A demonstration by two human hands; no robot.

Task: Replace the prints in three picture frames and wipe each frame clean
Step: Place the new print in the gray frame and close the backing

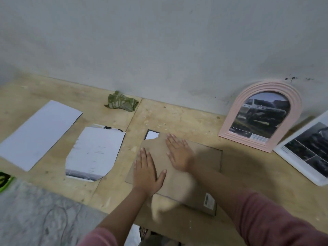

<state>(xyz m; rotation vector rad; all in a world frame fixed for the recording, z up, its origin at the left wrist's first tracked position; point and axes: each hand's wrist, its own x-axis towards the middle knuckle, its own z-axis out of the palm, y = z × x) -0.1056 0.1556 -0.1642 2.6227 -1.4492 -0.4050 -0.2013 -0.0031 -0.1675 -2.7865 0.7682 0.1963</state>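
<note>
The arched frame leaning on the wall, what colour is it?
Pale pink, with ridged bands round the arch; the arched frame shows in the head view.

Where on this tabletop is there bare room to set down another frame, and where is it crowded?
Bare wood lies along the wall between the green cloth and the pink arched frame, and at the far left corner behind the white sheet. The right side is crowded: arched frame and white frame nearly touch. Both hands, left hand and right hand, press the cardboard backing.
</note>
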